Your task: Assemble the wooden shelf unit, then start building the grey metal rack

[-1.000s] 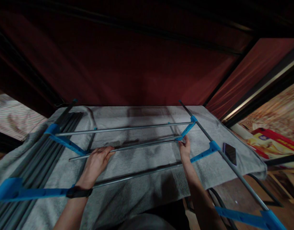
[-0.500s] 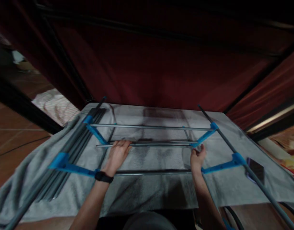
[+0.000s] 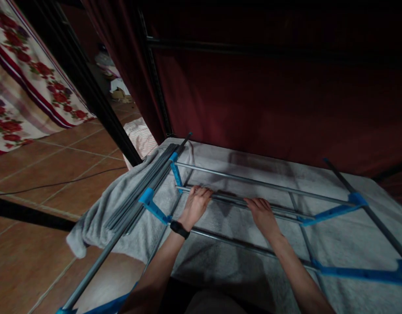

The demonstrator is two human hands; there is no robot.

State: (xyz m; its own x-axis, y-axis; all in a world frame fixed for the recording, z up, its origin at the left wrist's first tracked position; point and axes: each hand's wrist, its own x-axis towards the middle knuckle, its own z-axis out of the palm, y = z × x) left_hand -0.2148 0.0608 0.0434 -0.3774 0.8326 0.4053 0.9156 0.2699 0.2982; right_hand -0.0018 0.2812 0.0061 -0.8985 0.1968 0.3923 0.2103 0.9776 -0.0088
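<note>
A frame of grey metal tubes and blue plastic brackets lies across a grey blanket (image 3: 217,266). My left hand (image 3: 197,204), a black band on its wrist, is closed over a metal tube (image 3: 227,198) near its left end. Further along the same tube, my right hand (image 3: 262,214) has its fingers curled over it. The tube's left end lies by a blue bracket (image 3: 179,176), and whether it is seated there I cannot tell. Its right end reaches another blue bracket (image 3: 308,221). A second tube runs close alongside, partly hidden by my hands.
Several loose grey tubes (image 3: 142,187) lie bundled on the blanket at the left. Dark red cloth (image 3: 253,104) hangs behind, between black posts (image 3: 102,104). A cable (image 3: 73,174) crosses the tiled floor (image 3: 30,244). Flowered fabric (image 3: 33,83) hangs at far left.
My view has turned to the left. My right hand has left the right-hand bracket and moved leftward onto the tube. My left hand stays near the tube's left end.
</note>
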